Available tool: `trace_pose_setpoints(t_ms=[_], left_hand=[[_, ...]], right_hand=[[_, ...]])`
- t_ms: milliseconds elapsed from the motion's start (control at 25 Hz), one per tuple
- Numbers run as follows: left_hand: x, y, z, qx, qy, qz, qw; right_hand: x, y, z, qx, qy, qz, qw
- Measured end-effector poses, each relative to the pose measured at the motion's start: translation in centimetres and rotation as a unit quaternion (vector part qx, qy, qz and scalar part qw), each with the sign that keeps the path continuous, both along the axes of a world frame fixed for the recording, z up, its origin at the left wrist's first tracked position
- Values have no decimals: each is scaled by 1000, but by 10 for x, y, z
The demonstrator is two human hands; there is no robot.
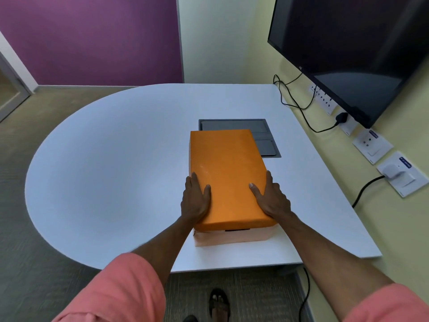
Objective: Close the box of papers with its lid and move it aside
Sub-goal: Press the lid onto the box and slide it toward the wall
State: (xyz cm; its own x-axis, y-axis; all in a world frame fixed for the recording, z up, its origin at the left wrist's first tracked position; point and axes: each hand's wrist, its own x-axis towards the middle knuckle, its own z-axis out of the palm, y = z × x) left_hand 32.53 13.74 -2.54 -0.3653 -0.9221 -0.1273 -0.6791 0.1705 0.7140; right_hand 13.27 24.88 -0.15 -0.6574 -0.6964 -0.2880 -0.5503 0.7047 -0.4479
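An orange lid (pixel 227 173) sits on top of a pale box (pixel 232 238) near the front right of the white table (pixel 116 159). Only a strip of the box's near wall shows below the lid; the papers inside are hidden. My left hand (pixel 195 201) grips the lid's left edge, thumb on top and fingers down the side. My right hand (pixel 270 198) holds the lid's right edge the same way.
A dark recessed panel (pixel 267 140) is set in the table just behind the box. A black monitor (pixel 348 49) hangs on the right wall above sockets (pixel 371 145) and cables (pixel 297 105). The table's left half is rounded. My sandalled foot (pixel 219 303) shows below the near edge.
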Motion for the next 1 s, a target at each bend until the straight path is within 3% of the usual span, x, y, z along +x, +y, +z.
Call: trace_pose_setpoints(t_ms=[640, 800, 1000], left_hand=[[0, 4, -16, -23, -61, -5, 998], [0, -16, -10, -64, -95, -16, 993], [-18, -56, 1, -15, -100, -65, 993]], right_hand=[[4, 3, -18, -16, 41, 13, 999], [-10, -13, -6, -16, 61, 29, 998], [-26, -51, 6, -2, 37, 76, 996]])
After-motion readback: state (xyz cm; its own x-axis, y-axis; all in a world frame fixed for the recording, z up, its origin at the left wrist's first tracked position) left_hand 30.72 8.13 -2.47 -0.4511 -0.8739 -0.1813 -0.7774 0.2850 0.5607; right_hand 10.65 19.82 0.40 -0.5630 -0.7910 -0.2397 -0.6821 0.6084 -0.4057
